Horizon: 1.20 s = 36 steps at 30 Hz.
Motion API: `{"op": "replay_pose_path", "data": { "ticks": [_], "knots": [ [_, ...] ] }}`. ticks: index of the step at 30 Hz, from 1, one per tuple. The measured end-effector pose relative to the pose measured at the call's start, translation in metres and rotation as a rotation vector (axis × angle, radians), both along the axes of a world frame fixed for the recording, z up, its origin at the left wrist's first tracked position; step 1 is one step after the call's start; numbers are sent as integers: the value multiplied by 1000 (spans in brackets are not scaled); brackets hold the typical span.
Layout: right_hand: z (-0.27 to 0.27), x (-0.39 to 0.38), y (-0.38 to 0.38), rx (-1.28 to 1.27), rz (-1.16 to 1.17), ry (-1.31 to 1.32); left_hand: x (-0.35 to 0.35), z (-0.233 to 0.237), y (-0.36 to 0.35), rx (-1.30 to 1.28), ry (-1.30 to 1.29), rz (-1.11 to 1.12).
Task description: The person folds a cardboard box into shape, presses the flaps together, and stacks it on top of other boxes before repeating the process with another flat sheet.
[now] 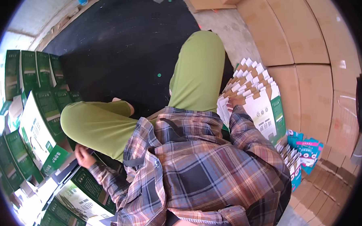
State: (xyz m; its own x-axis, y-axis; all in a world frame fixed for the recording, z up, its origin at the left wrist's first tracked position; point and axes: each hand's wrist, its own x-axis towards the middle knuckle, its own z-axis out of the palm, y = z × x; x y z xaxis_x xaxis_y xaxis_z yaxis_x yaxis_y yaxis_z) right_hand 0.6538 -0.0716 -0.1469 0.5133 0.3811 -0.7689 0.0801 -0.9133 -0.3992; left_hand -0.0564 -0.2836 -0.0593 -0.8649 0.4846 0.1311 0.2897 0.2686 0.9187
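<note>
On the left, my left hand is beside my knee, close to the lower edge of a green and white box; its fingers are bent, and whether they grip anything is too small to tell. My right hand reaches to the near left edge of a stack of flat white and green cartons with upright tabs. Part of that hand is hidden by the carton edges and sleeve, and its fingertips touch the white cardboard.
Several green boxes stand in rows along the left side. Large brown cardboard boxes are stacked at the right. Blue printed packs lie below the white cartons. A black mat covers the floor ahead.
</note>
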Motion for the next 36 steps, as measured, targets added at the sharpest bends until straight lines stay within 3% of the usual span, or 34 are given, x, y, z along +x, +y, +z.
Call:
{"op": "replay_pose_path", "data": {
  "ticks": [2,4,5,7,8,9,10,11,13,14,16,18,20,26,30,33,35,36],
  "knots": [
    [-11,10,-30,-91,-150,8,10,66,50,70,257,-99],
    [-34,25,-64,-133,-263,-53,28,110,95,171,290,-160],
    [-36,28,-74,-140,-278,-47,35,122,116,193,287,-208],
    [-39,33,-95,-119,-598,14,60,144,159,178,320,-326],
    [-41,37,-108,-126,-613,16,77,158,181,87,427,-421],
    [-46,40,-122,-20,-784,86,93,163,202,60,520,-530],
    [-49,39,-133,91,-952,158,103,157,218,9,533,-565],
    [-50,36,-138,90,-957,163,109,144,232,7,489,-629],
    [-48,29,-142,152,-1283,216,123,115,253,-57,455,-736],
    [-62,38,-150,157,-1278,222,133,103,258,-86,485,-780],
    [-104,62,-161,227,-1427,509,134,72,256,-172,475,-879],
    [-110,56,-155,357,-1483,475,134,65,253,-318,537,-1001],
    [-113,45,-150,541,-1550,411,140,70,253,-381,410,-996],
    [-95,54,-117,978,-1611,388,131,61,251,-415,438,-979],
    [-40,69,-56,1046,-1632,463,131,67,250,-389,442,-1011],
    [31,72,-8,1105,-1694,320,130,68,251,-363,437,-1009],
    [73,68,12,1216,-1470,257,130,68,251,-347,437,-997],
    [89,62,21,1226,-1466,266,130,69,252,-340,438,-998]
  ]
}}
